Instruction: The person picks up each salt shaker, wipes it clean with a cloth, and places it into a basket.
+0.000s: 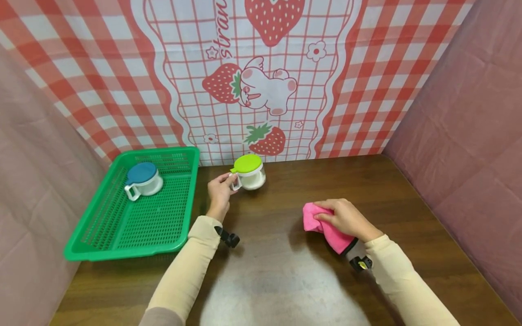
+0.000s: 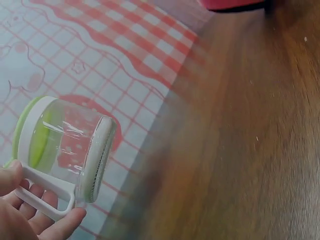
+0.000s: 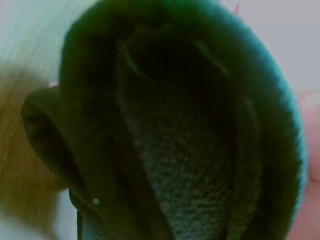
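Note:
My left hand (image 1: pixel 220 194) grips the white handle of a clear seasoning jar (image 1: pixel 253 179) with a lime-green lid. In the left wrist view the fingers of that hand curl round the handle, and the see-through jar (image 2: pixel 70 145) looks to hold nothing. Whether its base touches the table, I cannot tell. To the right, my right hand (image 1: pixel 346 220) holds a bunched pink cloth (image 1: pixel 337 236) between thumb and fingers, over the table. Folds of the cloth (image 3: pixel 185 150) fill most of the right wrist view, dark and blurred, hiding most of the hand.
A green plastic basket (image 1: pixel 189 199) stands on the left of the wooden table (image 1: pixel 277 271). Inside it sits a similar jar with a blue lid (image 1: pixel 142 173). A strawberry-print checked curtain (image 1: pixel 346 113) hangs behind, and pink drapes (image 1: pixel 469 113) close off both sides.

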{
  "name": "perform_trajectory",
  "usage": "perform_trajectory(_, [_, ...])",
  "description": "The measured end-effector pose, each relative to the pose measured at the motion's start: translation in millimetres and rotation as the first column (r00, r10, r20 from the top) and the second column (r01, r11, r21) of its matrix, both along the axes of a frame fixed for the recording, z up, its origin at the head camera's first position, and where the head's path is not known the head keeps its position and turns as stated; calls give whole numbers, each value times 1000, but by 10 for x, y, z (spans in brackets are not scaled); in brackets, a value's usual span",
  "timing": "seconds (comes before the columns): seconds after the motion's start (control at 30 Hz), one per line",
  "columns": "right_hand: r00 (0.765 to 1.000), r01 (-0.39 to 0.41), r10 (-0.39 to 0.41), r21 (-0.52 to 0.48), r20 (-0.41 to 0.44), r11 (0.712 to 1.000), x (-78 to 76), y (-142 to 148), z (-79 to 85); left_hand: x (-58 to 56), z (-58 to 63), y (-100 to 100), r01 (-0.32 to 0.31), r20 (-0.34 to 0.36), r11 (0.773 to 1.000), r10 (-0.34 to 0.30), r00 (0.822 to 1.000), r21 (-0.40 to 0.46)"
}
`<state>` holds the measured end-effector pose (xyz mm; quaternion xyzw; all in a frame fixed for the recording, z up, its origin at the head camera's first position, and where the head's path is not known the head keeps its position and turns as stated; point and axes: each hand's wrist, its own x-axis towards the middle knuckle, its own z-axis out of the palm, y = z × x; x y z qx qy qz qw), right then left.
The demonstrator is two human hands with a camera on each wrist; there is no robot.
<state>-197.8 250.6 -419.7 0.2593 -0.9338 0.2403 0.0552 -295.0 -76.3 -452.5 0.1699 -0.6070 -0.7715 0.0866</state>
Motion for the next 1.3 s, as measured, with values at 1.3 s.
perform_trajectory(1.3, [983,40,-65,-146,-170,989,-73,-245,233,505,472,191,89,-40,990,-94,995,-112])
